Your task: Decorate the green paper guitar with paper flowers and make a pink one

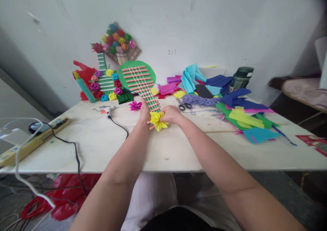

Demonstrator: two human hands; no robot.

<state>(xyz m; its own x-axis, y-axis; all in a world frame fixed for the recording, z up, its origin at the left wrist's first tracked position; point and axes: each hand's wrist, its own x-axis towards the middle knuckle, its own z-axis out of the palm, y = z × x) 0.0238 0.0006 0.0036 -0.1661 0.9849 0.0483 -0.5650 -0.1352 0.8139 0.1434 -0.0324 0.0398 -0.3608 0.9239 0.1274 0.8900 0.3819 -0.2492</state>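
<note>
A guitar-shaped craft (152, 67) has a round green body, pink sticks laid across it and white strings down its length. It leans away from me, with its narrow end near my hands. My left hand (144, 113) is closed around the left side of that narrow end. My right hand (171, 115) pinches a yellow paper flower (158, 121) at its right side, against the narrow end. Some of my fingertips are hidden behind the flower and the craft. A magenta paper flower (135, 105) lies on the table just left of my left hand.
A white glue gun (109, 110) and a power strip (35, 140) with cables lie left. Scissors (185, 106), purple yarn (201, 100), coloured paper (247, 118) and a dark bottle (241, 78) are right. Flower-decorated crafts (106, 79) stand at the wall.
</note>
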